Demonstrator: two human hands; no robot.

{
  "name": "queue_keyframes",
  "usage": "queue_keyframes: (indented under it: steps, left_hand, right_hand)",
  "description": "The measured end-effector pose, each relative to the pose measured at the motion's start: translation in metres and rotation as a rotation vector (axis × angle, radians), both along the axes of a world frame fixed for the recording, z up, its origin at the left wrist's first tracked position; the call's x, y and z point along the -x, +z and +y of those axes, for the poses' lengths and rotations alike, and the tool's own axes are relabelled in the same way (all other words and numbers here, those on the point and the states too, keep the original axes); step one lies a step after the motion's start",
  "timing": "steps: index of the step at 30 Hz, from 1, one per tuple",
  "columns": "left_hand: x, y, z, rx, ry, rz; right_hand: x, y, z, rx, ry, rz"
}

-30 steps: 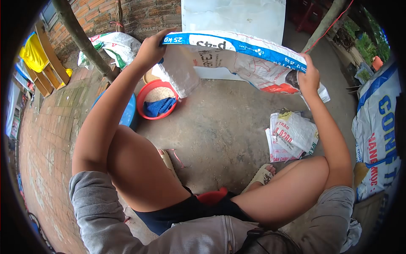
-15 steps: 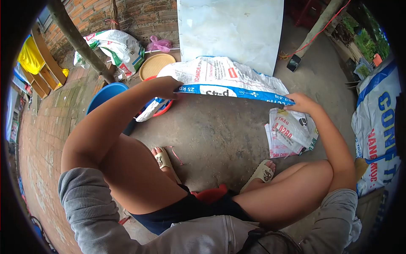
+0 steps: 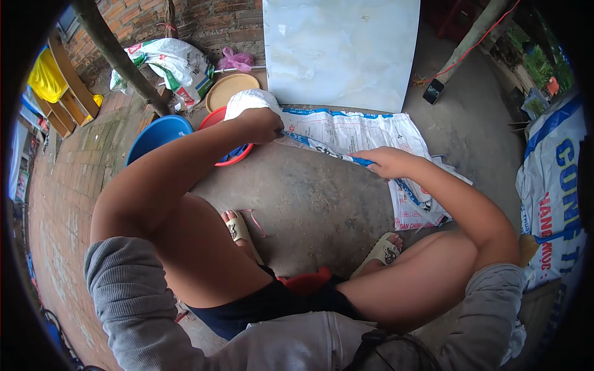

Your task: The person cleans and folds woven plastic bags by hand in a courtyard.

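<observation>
A white printed woven sack [image 3: 356,130] with a blue edge lies partly spread on the concrete floor ahead of me. My left hand [image 3: 263,125] is closed on its edge at the left end. Farther along the same blue edge, my right hand [image 3: 388,162] grips it with bent fingers. Between the two hands the edge runs in a narrow folded strip. Beneath the sack's right end, another printed sack [image 3: 408,213] lies flat near my right foot, partly covered.
At the left stand a blue basin [image 3: 159,137] and a red basin [image 3: 240,156] with a round tan tray [image 3: 229,91] behind. A pale board [image 3: 340,52] leans ahead. A phone [image 3: 434,91] rests by a pole; a large sack [image 3: 550,191] stands right.
My right hand has moved left and slightly down along the sack. The sack has dropped from its stretched position and now spreads on the floor, covering part of the other sack.
</observation>
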State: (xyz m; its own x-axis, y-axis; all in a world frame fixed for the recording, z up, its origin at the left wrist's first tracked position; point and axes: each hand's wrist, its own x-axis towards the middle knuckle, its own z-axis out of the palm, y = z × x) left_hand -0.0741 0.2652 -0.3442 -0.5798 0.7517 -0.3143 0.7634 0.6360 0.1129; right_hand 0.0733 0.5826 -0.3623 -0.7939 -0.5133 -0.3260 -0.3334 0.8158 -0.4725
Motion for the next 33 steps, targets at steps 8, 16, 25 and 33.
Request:
queue_keyframes:
  steps: [8,16,25,33]
  left_hand:
    - [-0.003,-0.013,0.010,0.166,-0.218,-0.004]
    - [-0.010,0.018,0.020,-0.362,0.011,-0.045]
    - [0.011,0.012,0.003,0.058,-0.064,-0.146]
    - [0.020,0.006,-0.008,0.129,-0.020,-0.356]
  right_hand:
    - [0.008,-0.016,-0.005,0.076,-0.021,0.328]
    - [0.006,0.008,0.016,0.249,-0.223,0.293]
    - [0.007,0.007,0.063,0.087,-0.263,0.195]
    - [0.000,0.045,0.061,0.124,-0.258,0.074]
